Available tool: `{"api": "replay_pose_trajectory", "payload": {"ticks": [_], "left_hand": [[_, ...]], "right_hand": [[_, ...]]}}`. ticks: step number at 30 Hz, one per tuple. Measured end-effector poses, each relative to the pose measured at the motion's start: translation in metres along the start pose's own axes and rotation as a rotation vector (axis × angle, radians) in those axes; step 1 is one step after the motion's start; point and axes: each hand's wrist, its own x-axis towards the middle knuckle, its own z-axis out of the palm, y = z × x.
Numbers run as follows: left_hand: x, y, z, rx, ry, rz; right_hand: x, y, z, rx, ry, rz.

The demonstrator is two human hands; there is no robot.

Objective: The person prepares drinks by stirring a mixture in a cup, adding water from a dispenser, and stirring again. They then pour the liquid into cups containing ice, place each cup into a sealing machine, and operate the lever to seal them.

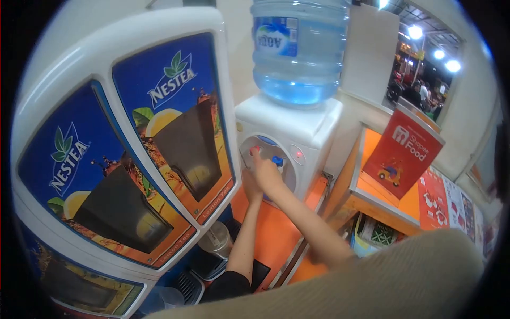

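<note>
A white water dispenser (313, 130) stands at the centre with an upturned blue water bottle (297, 58) on top. My right hand (265, 171) reaches across to the red tap (255, 151), its fingers closed at it. Lower and to the left, beneath that tap, my left hand (251, 183) is partly covered by my right hand. Its fingers and anything in them are hidden. The blue tap (277, 160) is just right of my right hand, with nothing on it.
Tall drink dispensers (117, 74) fill the left side, with a clear container (217, 238) below them. The dispenser stands on an orange counter (273, 236). A red sign (402, 151) stands on a wooden stand at right. Grey-brown fabric covers the lower right.
</note>
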Motion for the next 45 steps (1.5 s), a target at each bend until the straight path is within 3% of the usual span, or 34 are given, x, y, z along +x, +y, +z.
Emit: {"api": "replay_pose_trajectory", "payload": {"ticks": [2,5,8,14,17,23,26,29,32,38,45], "left_hand": [[0.012,-0.066,0.033,0.060,0.077,0.140],[0.004,-0.009,0.008,-0.264,0.058,0.025],[0.014,-0.026,0.021,-0.140,0.125,0.059],[0.014,-0.022,0.013,-0.249,0.148,0.156],[0.007,-0.014,0.003,-0.345,0.114,0.104],[-0.020,-0.036,0.010,-0.069,0.115,-0.042],[-0.037,-0.055,0.029,-0.153,0.079,0.054],[-0.052,-0.045,0.039,-0.240,-0.087,0.062],[-0.055,-0.020,0.036,-0.300,-0.205,-0.052],[-0.051,-0.034,0.048,-0.177,-0.177,0.163],[-0.057,-0.034,0.046,-0.173,-0.226,0.142]], "right_hand": [[-0.010,0.008,0.004,0.059,0.004,0.031],[-0.026,0.020,0.010,0.099,-0.002,0.057],[-0.025,0.022,0.011,0.119,-0.011,0.062],[-0.022,0.020,0.009,0.134,-0.026,0.051],[-0.024,0.012,0.003,0.164,0.020,-0.012],[-0.051,0.001,-0.042,-0.060,0.120,0.086],[-0.061,0.015,-0.047,-0.171,0.121,0.050],[-0.068,0.023,-0.057,-0.181,0.103,-0.028],[-0.081,0.035,-0.055,-0.195,0.053,-0.033],[-0.092,0.053,-0.054,-0.212,0.016,0.016],[-0.093,0.053,-0.051,-0.201,0.020,0.031]]}}
